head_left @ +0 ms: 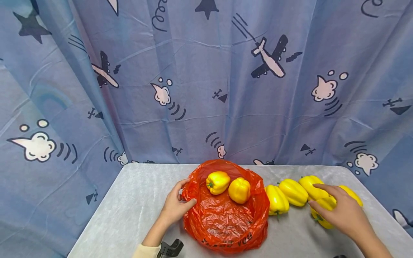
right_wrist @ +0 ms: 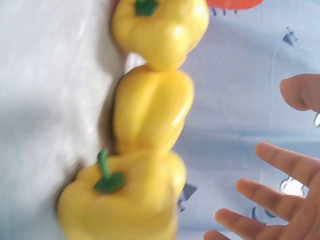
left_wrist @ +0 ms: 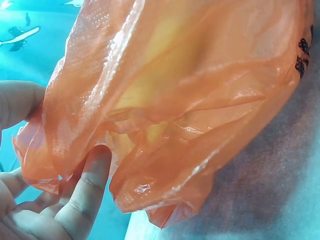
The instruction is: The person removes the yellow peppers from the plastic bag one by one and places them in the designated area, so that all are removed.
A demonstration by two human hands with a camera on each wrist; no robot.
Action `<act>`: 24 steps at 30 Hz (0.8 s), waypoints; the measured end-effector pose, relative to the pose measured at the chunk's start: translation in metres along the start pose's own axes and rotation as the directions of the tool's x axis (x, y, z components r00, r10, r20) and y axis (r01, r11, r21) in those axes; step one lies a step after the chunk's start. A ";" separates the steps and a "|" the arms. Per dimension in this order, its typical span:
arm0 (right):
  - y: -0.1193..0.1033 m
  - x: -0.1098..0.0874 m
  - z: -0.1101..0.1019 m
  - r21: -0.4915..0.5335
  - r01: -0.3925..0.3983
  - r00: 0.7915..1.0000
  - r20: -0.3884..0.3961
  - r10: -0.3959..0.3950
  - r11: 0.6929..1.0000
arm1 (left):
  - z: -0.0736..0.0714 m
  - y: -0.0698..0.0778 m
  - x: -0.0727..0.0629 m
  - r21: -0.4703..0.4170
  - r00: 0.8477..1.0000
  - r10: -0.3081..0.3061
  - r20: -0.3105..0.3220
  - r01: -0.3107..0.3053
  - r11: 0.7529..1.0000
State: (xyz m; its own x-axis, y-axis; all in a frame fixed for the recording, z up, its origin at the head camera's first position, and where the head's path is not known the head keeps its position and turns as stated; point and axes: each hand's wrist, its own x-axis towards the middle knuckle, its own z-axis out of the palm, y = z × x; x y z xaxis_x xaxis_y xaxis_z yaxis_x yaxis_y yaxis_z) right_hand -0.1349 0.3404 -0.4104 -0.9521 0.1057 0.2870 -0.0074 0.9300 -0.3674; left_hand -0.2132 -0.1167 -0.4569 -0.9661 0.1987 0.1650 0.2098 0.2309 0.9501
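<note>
My left hand (head_left: 174, 206) holds the left edge of a red plastic bag (head_left: 222, 224), whose mouth is spread wide toward me. In the left wrist view, the thin plastic (left_wrist: 240, 125) is between the thumb and the fingers (left_wrist: 87, 195). Two yellow bell peppers, one (head_left: 218, 182) and another (head_left: 240, 190), lie inside the bag. My right hand (head_left: 348, 215) hovers with spread fingers over a yellow bell pepper (head_left: 322, 215) at the right, which it partly hides. The right wrist view shows straight, parted fingers (right_wrist: 270, 200) beside a pepper with a green stem (right_wrist: 125, 205).
More yellow bell peppers, among them one (head_left: 277, 200) against the bag's right side and one (head_left: 293, 192) beyond it, form a row on the grey-white table (head_left: 129, 200). A blue patterned curtain (head_left: 200, 71) hangs behind the table's back edge and at both sides.
</note>
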 end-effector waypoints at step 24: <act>-0.107 0.020 -0.004 0.201 0.186 0.982 -0.014 -0.187 0.962 | 0.001 -0.005 0.002 0.015 1.000 0.001 0.015 -0.001 1.000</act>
State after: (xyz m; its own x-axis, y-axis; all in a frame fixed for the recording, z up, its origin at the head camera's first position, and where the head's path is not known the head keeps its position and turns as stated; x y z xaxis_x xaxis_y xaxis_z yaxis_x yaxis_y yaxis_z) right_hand -0.1520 0.2442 -0.3617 -0.9296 -0.0649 0.3629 -0.2456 0.8432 -0.4781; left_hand -0.2158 -0.1165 -0.4614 -0.9635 0.2131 0.1621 0.2133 0.2452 0.9457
